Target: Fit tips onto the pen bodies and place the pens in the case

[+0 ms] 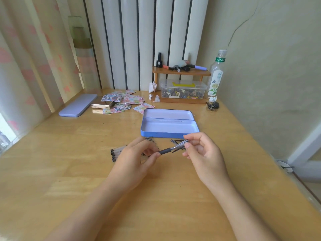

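Holding one pen body in the air between both hands, the person risks most at the grip end: if the tip goes on crooked or is not pushed fully, it can fall off, and a small tip may roll away on the smooth wooden desk. Whether a tip is already at that end I cannot tell; the left fingers hide it. The left hand is closed around the dark grip end, and the right hand pinches the clear back end with fingertips. The pen is just in front of the open blue tin case, which looks empty. Other pen bodies lie on the desk partly under the left hand, and loose tips lie between the hands and the case.
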